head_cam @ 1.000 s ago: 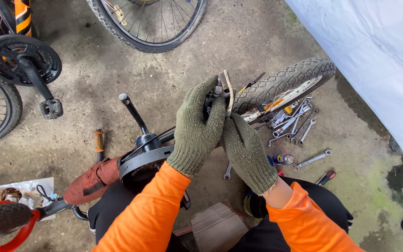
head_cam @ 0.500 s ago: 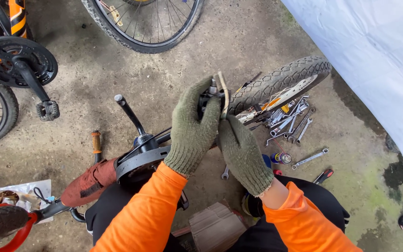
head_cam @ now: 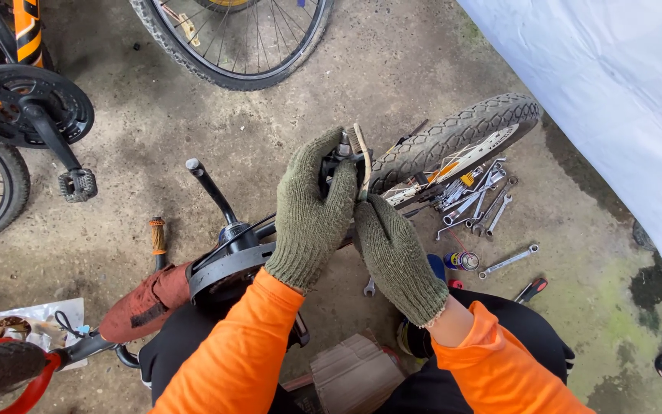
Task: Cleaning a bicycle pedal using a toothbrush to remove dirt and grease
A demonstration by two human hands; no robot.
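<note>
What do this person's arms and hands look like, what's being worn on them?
Both hands wear knitted olive-green work gloves with ribbed cuffs, the left hand and the right hand alike, covering every finger. Both arms are in bright orange long sleeves, plain with no visible markings. A thin light band shows at the right wrist between glove and sleeve.

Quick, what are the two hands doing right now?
Left hand: closed around a dark bike part.
Right hand: closed on the handle of a brush held against that part.
</note>
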